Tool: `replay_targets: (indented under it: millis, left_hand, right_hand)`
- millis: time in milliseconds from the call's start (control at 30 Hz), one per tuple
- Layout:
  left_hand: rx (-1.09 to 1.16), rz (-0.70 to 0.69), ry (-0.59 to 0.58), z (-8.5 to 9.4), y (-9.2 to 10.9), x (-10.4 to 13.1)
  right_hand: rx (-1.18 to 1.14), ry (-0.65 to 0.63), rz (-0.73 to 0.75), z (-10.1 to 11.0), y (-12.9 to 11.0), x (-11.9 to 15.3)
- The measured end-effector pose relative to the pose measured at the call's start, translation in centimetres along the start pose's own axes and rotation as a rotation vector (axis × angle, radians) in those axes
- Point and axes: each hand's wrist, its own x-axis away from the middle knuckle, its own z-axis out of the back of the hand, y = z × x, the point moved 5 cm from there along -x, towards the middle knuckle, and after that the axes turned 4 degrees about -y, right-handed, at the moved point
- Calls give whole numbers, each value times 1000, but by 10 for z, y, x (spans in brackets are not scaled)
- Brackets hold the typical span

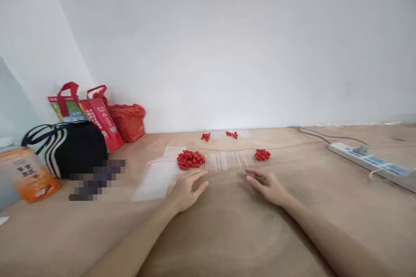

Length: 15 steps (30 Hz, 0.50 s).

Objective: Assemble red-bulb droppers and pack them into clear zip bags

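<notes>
My left hand (190, 189) rests on the table, thumb and fingers apart, with nothing in it. Just beyond its fingers lies a large pile of small red pieces (191, 159), too small to name for certain. A row of thin pale sticks (227, 162) lies side by side between my two hands, a little farther off. My right hand (268, 186) is also open and empty, its fingertips near the row's right end. Beyond it sits a smaller pile of red pieces (262, 154). Clear plastic bags (156, 181) lie flat to the left of my left hand.
Near the wall are two small red clusters (232, 134) beside a clear bag. At left stand a black drawstring bag (82, 149), red shopping bags (102, 123), a red plastic bag (128, 123) and an orange package (35, 177). A white power strip (367, 162) with cables lies at right.
</notes>
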Motion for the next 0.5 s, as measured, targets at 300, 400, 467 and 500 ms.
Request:
replay_targets:
  millis: [300, 400, 467, 500]
  left_hand:
    - [-7, -36, -158, -20, 2, 3]
    - [-83, 43, 44, -2, -7, -1]
    - [-199, 157, 196, 16, -22, -1]
    - [-268, 216, 255, 25, -30, 0]
  right_hand:
    - [136, -171, 81, -13, -11, 2]
    - [140, -182, 78, -12, -10, 2]
    - [141, -193, 84, -11, -11, 2]
    - [140, -198, 88, -11, -11, 2]
